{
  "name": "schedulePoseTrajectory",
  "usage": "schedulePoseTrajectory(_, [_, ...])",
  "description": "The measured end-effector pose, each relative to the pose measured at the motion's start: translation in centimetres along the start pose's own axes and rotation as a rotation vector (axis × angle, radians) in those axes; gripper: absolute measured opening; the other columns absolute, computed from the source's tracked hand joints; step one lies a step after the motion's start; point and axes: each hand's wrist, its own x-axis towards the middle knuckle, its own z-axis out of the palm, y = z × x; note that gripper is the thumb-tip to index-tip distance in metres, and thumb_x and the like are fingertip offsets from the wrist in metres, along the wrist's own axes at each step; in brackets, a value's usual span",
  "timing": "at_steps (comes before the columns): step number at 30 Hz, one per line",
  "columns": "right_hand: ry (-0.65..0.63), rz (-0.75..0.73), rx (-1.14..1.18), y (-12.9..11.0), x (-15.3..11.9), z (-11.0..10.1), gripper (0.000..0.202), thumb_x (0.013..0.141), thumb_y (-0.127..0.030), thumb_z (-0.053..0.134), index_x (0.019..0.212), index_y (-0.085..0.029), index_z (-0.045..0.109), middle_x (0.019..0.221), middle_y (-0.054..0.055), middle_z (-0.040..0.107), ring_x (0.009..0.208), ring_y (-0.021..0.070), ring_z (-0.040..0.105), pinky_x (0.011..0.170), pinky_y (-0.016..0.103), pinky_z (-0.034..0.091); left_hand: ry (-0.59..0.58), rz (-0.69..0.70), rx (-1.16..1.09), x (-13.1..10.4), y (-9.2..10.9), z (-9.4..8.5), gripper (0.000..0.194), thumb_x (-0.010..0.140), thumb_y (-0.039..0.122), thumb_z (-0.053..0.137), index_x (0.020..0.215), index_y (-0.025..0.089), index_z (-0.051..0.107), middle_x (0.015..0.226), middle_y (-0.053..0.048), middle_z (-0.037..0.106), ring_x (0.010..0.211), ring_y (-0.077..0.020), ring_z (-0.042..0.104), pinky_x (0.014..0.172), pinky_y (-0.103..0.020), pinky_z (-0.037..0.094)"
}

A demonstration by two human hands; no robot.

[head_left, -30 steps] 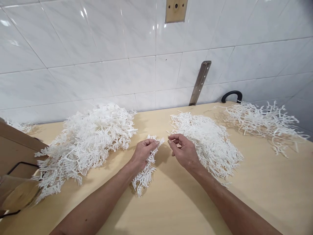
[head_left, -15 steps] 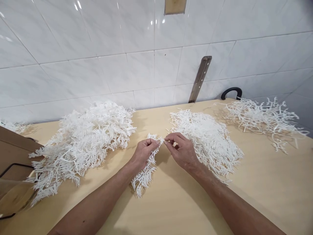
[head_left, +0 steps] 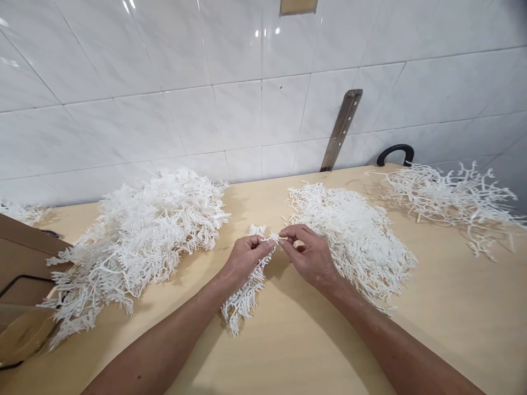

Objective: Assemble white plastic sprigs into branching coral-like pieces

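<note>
Wall (head_left: 164, 66) of glossy white tile across the whole back. Table (head_left: 296, 340) of pale wood below, running up to wall. Left pile (head_left: 140, 236) of white branched plastic sprigs, biggest heap, spread from near wall down toward left edge. Middle pile (head_left: 354, 236) of finer white bits, just right of the hands, touching right hand's far side. Right pile (head_left: 448, 192) of sparse bare stems, looser, well apart from hands, at far right corner. Cardboard box (head_left: 20, 258) at left edge, partly out of frame, with a black wire handle over it. Metal strip (head_left: 341, 130) leaning tilted against wall behind middle pile. Black handle (head_left: 396, 151) curved, at table's far edge beside right pile. Tan plate (head_left: 298, 5) on wall at top, cut off by frame.

Sprig (head_left: 247, 288) white, feathery, between the two piles at table centre, held up at its top end, lower end trailing down to the wood beside left forearm. Left hand (head_left: 246, 258) curled tight around sprig's upper part, thumb pressed over. Right hand (head_left: 310, 255) just beside, thumb and forefinger pinched on sprig's tip, other fingers loosely bent. Fingertips of both hands nearly meeting at that tip.
</note>
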Motion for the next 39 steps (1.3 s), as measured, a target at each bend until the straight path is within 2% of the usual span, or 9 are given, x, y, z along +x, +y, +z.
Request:
schedulePoseTrajectory(12, [-0.018, 0.008, -0.032, 0.9, 0.2, -0.4, 0.014, 0.094, -0.024, 0.054, 0.096, -0.02, 0.068, 0.099, 0.008, 0.066, 0.074, 0.0152, 0.06, 0.049, 0.024, 0.052, 0.006, 0.024, -0.005, -0.2, 0.2, 0.2, 0.046, 0.063, 0.055, 0.081, 0.065, 0.016, 0.057, 0.058, 0.004, 0.045, 0.056, -0.0087, 0.034, 0.056, -0.025, 0.025])
schedulePoseTrajectory(17, [-0.016, 0.01, -0.022, 0.5, 0.4, -0.6, 0.012, 0.091, -0.024, 0.056, 0.097, -0.02, 0.067, 0.098, 0.008, 0.066, 0.074, 0.016, 0.061, 0.047, 0.023, 0.051, -0.009, 0.006, -0.035, -0.2, 0.2, 0.1, 0.047, 0.062, 0.056, 0.082, 0.068, 0.014, 0.062, 0.06, 0.002, 0.05, 0.058, -0.0102, 0.039, 0.058, -0.025, 0.029])
schedulePoseTrajectory(25, [-0.087, -0.007, 0.05, -0.3, 0.4, -0.9, 0.013, 0.089, -0.022, 0.058, 0.098, -0.021, 0.067, 0.101, 0.008, 0.066, 0.073, 0.0143, 0.059, 0.048, 0.022, 0.05, -0.039, -0.032, -0.056, -0.4, 0.8, 0.0, 0.046, 0.061, 0.054, 0.083, 0.062, 0.015, 0.06, 0.058, 0.003, 0.048, 0.057, -0.01, 0.038, 0.059, -0.026, 0.028])
schedulePoseTrajectory(29, [-0.108, -0.012, 0.07, -0.2, 0.5, -0.9, 0.01, 0.089, -0.023, 0.058, 0.093, -0.02, 0.068, 0.095, 0.006, 0.067, 0.073, 0.0149, 0.06, 0.049, 0.022, 0.049, -0.065, -0.047, -0.058, -0.4, 0.9, 0.1, 0.044, 0.061, 0.052, 0.083, 0.063, 0.015, 0.06, 0.06, 0.003, 0.048, 0.058, -0.0102, 0.038, 0.059, -0.026, 0.028])
schedulePoseTrajectory(32, [-0.114, 0.035, 0.088, -0.2, 0.4, -0.8, 0.011, 0.09, -0.024, 0.058, 0.089, -0.02, 0.067, 0.088, 0.006, 0.066, 0.074, 0.0158, 0.059, 0.049, 0.022, 0.048, -0.068, -0.049, -0.074, -0.4, 0.7, 0.1, 0.044, 0.062, 0.052, 0.083, 0.066, 0.015, 0.059, 0.061, 0.002, 0.049, 0.058, -0.0103, 0.039, 0.059, -0.026, 0.028])
schedulePoseTrajectory(39, [-0.142, 0.2, 0.173, 0.4, 0.1, -0.5, 0.018, 0.09, -0.035, 0.06, 0.095, -0.02, 0.068, 0.092, 0.007, 0.068, 0.076, 0.0177, 0.063, 0.055, 0.027, 0.055, -0.057, -0.02, -0.032, -0.3, 0.5, 0.1, 0.044, 0.064, 0.052, 0.082, 0.064, 0.015, 0.058, 0.061, 0.002, 0.05, 0.059, -0.0106, 0.04, 0.058, -0.025, 0.029])
